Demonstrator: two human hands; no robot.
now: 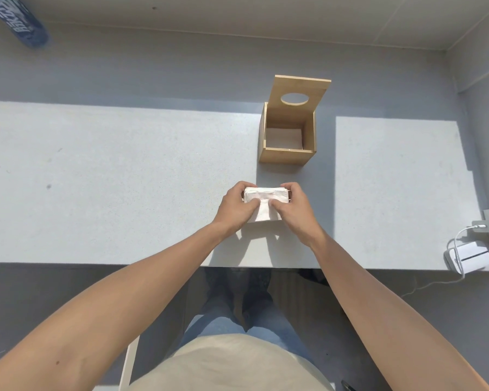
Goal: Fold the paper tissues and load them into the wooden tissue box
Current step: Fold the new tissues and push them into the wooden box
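Note:
A stack of white paper tissues (265, 194) lies on the grey table (124, 179), near its front edge. My left hand (235, 206) grips the stack's left end and my right hand (292, 206) grips its right end, thumbs pressing on top. One tissue hangs down toward me between the thumbs. Beyond the stack, slightly right, stands the wooden tissue box (287, 143), apart from my hands. Its lid (301, 93), with an oval hole, is tipped up at the back. White tissue lies on the box floor.
A white charger with a coiled cable (467, 256) sits at the table's right front corner beside a white block. A blue printed cylinder (20, 21) lies at the far left. The table's front edge runs just below my wrists.

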